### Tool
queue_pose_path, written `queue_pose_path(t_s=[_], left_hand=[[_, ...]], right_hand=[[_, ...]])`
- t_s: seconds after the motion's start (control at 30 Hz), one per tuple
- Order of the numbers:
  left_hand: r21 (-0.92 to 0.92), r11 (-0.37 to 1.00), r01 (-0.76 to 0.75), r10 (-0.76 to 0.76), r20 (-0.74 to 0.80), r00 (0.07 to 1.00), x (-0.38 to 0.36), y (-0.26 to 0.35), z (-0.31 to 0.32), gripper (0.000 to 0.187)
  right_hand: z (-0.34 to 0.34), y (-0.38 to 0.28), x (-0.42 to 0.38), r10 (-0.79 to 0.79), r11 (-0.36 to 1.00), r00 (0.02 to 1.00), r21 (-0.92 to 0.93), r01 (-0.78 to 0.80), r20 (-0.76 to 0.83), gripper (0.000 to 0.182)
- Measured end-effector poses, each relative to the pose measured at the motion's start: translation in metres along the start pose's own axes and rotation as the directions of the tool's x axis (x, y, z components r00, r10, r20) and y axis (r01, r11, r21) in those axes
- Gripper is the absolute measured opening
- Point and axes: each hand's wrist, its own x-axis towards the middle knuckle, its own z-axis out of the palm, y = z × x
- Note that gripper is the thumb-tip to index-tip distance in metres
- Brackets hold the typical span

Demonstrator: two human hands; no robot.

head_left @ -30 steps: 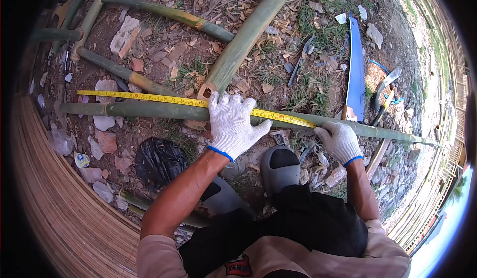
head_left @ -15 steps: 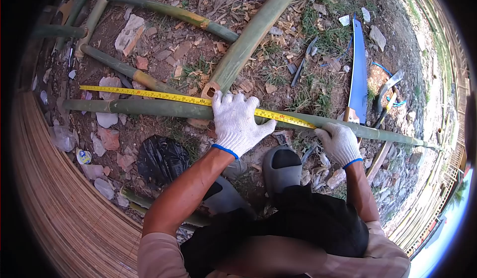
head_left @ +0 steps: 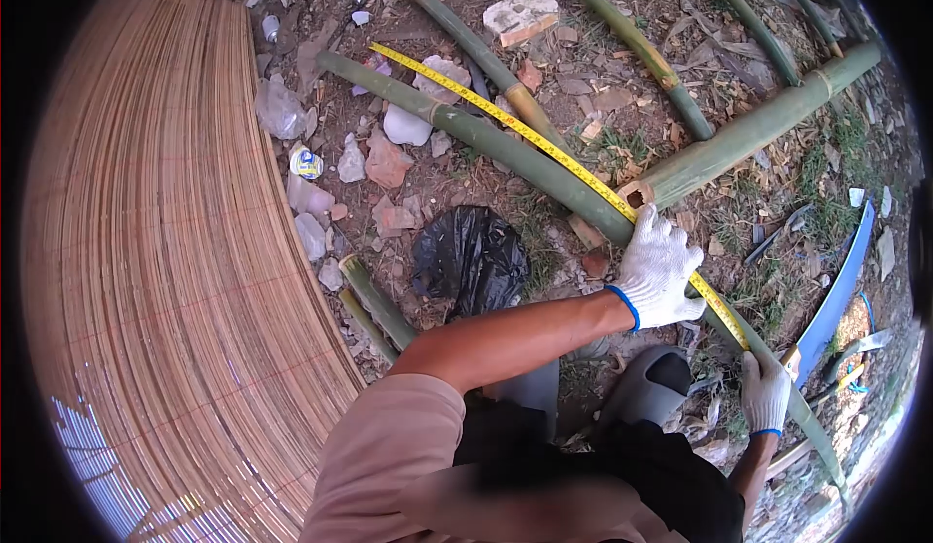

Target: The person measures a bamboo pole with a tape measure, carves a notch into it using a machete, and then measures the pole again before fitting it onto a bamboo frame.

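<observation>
A long green bamboo pole (head_left: 525, 166) lies slantwise across the ground in front of me. A yellow tape measure (head_left: 505, 120) is stretched along its upper side. My left hand (head_left: 661, 266), in a white knit glove with a blue cuff, is curled over the pole, fingers bent across the tape. Farther down the pole, my right hand (head_left: 766, 392), gloved alike, is closed at the near end of the tape; the tape's case is hidden. Just above my left hand is the open cut end of a thicker bamboo piece (head_left: 758, 135), part of a joined frame.
A blue-bladed saw (head_left: 844, 286) lies right of the pole, with a curved blade (head_left: 860, 347) beside it. A black plastic bag (head_left: 471, 261), cut bamboo pieces (head_left: 379, 300) and stones lie left of my feet. A slatted bamboo mat (head_left: 194, 203) fills the left side.
My view has swung left, so the pole now runs slantwise and more of the mat shows. Both hands keep about the same places on the pole and tape.
</observation>
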Motion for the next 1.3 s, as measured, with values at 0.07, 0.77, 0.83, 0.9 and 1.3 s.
queue_pose_path(t_s=[0.07,0.77,0.83,0.9,1.3], left_hand=[[0.001,1.000,0.002,-0.002,0.049,0.999,0.001,0.001,-0.003,0.057],[-0.097,0.993,0.064,-0.070,-0.055,0.996,-0.002,0.004,0.009,0.116],[-0.118,0.991,0.064,-0.071,-0.055,0.996,-0.001,0.004,0.009,0.120],[-0.116,0.992,0.053,-0.063,-0.085,0.994,-0.002,0.005,0.012,0.121],[-0.128,0.988,0.082,-0.089,-0.047,0.995,0.000,0.010,0.008,0.127]], right_hand=[[-0.001,-0.008,-0.002,-0.056,0.998,0.996,-0.007,0.056,-0.064,0.028],[-0.015,-0.005,0.004,0.096,0.989,0.981,0.096,-0.113,0.167,0.026],[-0.013,-0.006,0.002,0.082,0.984,0.987,0.147,-0.102,0.135,0.024],[-0.013,-0.004,0.001,0.038,0.986,0.994,0.155,-0.054,0.107,0.024],[-0.024,0.034,-0.003,0.050,0.999,0.998,0.000,-0.050,-0.026,0.027]])
